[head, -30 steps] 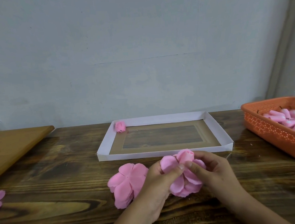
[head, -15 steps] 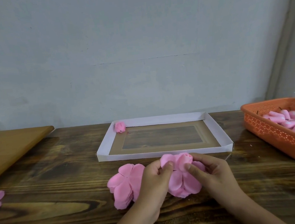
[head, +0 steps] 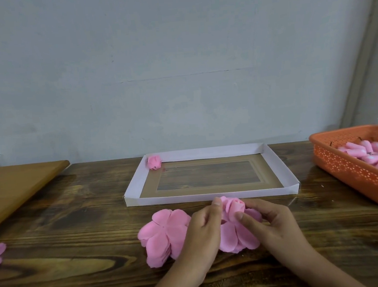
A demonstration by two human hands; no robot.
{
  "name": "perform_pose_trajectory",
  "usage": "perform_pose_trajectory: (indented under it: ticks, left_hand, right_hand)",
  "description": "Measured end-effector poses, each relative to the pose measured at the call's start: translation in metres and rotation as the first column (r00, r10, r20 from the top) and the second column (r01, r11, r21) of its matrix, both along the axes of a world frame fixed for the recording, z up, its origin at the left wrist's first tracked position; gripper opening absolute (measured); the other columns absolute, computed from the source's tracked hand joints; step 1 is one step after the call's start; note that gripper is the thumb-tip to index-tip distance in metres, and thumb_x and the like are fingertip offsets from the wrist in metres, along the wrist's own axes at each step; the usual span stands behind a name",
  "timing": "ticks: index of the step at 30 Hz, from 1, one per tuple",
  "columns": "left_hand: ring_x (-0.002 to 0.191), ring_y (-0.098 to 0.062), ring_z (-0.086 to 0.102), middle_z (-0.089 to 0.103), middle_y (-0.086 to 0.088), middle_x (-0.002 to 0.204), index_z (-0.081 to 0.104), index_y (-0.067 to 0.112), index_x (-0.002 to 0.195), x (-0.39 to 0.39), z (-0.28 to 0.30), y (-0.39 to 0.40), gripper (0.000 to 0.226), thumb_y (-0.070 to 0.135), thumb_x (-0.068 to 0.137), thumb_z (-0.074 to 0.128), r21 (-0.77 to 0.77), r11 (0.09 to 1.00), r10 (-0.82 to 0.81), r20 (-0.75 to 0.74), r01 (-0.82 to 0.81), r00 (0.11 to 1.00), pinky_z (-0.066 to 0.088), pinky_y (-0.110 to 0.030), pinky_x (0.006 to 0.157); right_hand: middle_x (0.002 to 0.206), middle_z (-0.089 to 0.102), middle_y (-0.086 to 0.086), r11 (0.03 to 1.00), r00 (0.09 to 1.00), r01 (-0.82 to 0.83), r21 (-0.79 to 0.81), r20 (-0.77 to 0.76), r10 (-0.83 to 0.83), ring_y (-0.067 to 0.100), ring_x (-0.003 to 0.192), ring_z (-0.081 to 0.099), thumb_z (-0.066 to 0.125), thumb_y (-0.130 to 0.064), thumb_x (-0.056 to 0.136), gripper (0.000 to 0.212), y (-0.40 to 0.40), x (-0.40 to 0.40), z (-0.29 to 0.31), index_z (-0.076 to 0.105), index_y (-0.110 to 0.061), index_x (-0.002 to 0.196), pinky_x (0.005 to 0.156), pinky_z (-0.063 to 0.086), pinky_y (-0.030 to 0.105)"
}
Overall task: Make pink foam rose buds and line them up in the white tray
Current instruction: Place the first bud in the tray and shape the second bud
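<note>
Here your left hand (head: 201,230) and right hand (head: 271,223) both pinch the half-rolled pink foam rose bud (head: 233,205), held just in front of the white cardboard tray (head: 210,196). One finished pink bud (head: 154,162) sits in the tray's ten o'clock corner. A stack of flat pink foam petal cutouts (head: 163,233) lies at nine o'clock of your hands, and an orange perforated plastic basket (head: 353,171) of pink pieces sits at two o'clock.

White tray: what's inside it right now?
One finished pink rose bud sits in the far left corner of the white tray. The rest of its brown floor shows bare. The near wall hides a thin strip of floor behind it.
</note>
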State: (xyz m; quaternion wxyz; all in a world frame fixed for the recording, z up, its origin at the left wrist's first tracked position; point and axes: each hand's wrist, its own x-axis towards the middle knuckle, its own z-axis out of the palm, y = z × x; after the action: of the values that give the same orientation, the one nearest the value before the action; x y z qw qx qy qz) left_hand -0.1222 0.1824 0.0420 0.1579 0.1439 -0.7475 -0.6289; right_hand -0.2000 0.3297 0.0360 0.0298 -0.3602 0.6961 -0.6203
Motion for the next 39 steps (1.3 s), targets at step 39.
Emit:
perform_pose_trajectory:
  ticks: [39]
  left_hand:
    - [0.091, 0.002, 0.070, 0.074, 0.024, 0.095, 0.066, 0.033, 0.101, -0.004, -0.010, -0.005, 0.010, 0.025, 0.102, 0.059, -0.130, 0.987, 0.071, -0.164, -0.093, 0.984, 0.057, -0.018, 0.077]
  right_hand:
    - [0.106, 0.076, -0.015, 1.000, 0.998, 0.003, 0.015, -0.056, -0.002, 0.008, 0.105, 0.070, 0.070, -0.021, 0.090, 0.026, -0.001, 0.000, -0.004, 0.076, -0.037, 0.110, 0.083, 0.060, 0.027]
